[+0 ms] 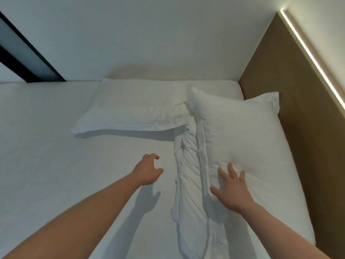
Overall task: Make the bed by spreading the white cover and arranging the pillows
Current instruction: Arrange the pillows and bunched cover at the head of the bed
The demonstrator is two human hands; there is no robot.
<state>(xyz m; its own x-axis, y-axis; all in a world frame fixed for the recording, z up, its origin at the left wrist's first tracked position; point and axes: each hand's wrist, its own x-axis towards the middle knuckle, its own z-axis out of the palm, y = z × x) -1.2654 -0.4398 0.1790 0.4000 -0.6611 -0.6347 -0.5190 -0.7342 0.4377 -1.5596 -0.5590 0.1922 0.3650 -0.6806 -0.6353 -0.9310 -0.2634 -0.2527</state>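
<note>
A white bed (56,146) fills the view. One flat white pillow (134,109) lies at the far side against the wall. A second, plumper pillow (242,139) lies along the right edge by the wooden panel. A bunched, wrinkled strip of white cover (188,184) runs between the bare sheet and that pillow. My right hand (231,189) rests flat with spread fingers on the near part of the plump pillow. My left hand (149,170) hovers over the sheet just left of the bunched cover, fingers curled and apart, holding nothing.
A white wall (149,43) stands behind the bed. A brown wooden panel (298,109) with a lit strip (313,58) borders the right side. A dark window frame (22,58) is at the far left.
</note>
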